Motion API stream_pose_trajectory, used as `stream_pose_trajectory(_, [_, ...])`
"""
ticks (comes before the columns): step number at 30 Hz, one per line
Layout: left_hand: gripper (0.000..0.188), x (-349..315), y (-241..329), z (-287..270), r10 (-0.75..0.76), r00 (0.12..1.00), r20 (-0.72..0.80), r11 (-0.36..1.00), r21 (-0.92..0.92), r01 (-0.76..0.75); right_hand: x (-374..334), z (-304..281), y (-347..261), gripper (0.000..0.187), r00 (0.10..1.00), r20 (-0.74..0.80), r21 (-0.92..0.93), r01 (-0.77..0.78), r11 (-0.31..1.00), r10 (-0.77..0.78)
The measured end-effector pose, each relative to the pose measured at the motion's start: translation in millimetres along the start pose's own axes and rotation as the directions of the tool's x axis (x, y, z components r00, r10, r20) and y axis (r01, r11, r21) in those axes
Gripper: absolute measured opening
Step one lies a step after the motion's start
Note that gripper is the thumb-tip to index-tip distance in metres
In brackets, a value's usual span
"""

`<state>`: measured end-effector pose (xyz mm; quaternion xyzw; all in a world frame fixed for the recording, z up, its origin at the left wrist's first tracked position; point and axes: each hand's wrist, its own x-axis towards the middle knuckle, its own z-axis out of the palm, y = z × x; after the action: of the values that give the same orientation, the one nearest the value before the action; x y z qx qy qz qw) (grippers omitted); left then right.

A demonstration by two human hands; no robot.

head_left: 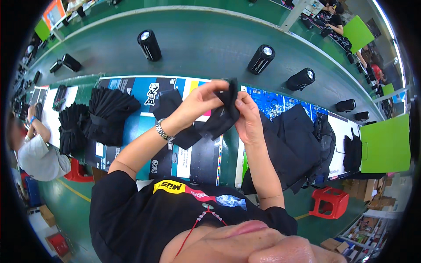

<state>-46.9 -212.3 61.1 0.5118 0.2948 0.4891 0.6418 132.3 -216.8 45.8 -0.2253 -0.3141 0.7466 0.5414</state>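
In front of my chest I hold up a piece of black fabric (pixel 231 103), folded or bent, its exact form unclear. My left hand (pixel 202 100), with a metal watch at the wrist, is closed on its upper left side. The fingers of my right hand (pixel 249 115) pinch its right edge. Below my left hand, flat black fabric pieces (pixel 187 136) lie on the printed sheets; another piece (pixel 168 101) sits just left of that hand. To the right of my right forearm a loose pile of black fabric (pixel 294 139) covers the table.
Tied bundles of black fabric (pixel 109 115) stand at the left. Beyond the table, black cylindrical speakers (pixel 149 45) stand or lie along a grey conveyor surface (pixel 197 48). A person (pixel 41 158) sits at far left. Red stools (pixel 330 202) and a green panel (pixel 386 143) are nearby.
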Motion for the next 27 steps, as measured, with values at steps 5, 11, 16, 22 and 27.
stream_pose_trajectory(5, [0.009,9,0,12,0.08,0.991,0.103,0.995,0.058,-0.087,-4,7,-7,0.005,0.984,-0.057,-0.228,0.153,0.962,-0.17])
stream_pose_trajectory(11, [0.006,25,-5,17,0.0,1.0,-0.005,0.975,-0.222,-0.001,-8,0,-32,0.017,0.99,-0.11,-0.434,0.029,0.9,-0.085])
stream_pose_trajectory(16, [0.014,42,-10,22,-0.074,0.969,0.237,0.943,-0.298,0.145,-4,-9,-68,0.046,0.968,-0.086,-0.218,-0.248,0.944,0.235])
stream_pose_trajectory(22, [0.023,112,-26,20,-0.108,0.945,0.307,0.973,-0.164,0.165,36,-50,-118,0.027,0.998,-0.049,-0.175,0.025,0.984,-0.034])
stream_pose_trajectory(27, [0.02,201,-56,26,0.132,0.991,0.002,0.987,0.088,-0.132,102,-101,-119,0.013,0.723,-0.011,-0.917,0.268,0.296,-0.69])
